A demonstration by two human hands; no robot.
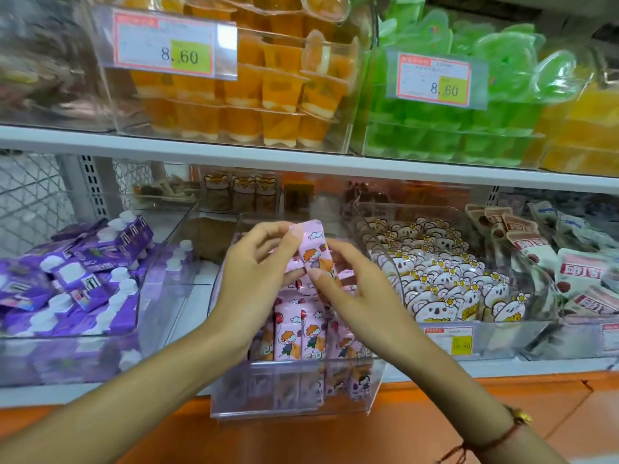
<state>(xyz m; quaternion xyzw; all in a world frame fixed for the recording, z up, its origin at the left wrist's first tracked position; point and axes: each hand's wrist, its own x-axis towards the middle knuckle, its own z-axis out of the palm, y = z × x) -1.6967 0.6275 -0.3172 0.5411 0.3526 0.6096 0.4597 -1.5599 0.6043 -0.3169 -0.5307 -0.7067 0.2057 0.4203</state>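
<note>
1. The pink packet [316, 254] is up off the shelf, held between both hands just above the middle bin [294, 396].
2. The left grip [258, 276] pinches the packet's upper left edge: the thumb lies on the front and the fingers curl behind.
3. The right grip [358, 289] pinches the lower part, with the thumb pressed across the printed cartoon figure and the fingers tucked behind.
4. The packet stands nearly upright between them, its crimped top leaning a little left, and the two thumbs sit close together on its face.
5. Straight below, that clear bin holds more pink packets [301, 333], stood upright in rows at its near end.
6. In the left bin [167, 296], purple pouches [83, 279] with white caps lie heaped.
7. To the right, bear-shaped packets [445, 283] are packed in rows, and farther right are white packets with red print [576, 269].
8. On the upper shelf [201, 145], clear boxes hold orange cups [268, 95] and green cups [469, 128], each box with a price tag [174, 45] reading 8.60.
</note>
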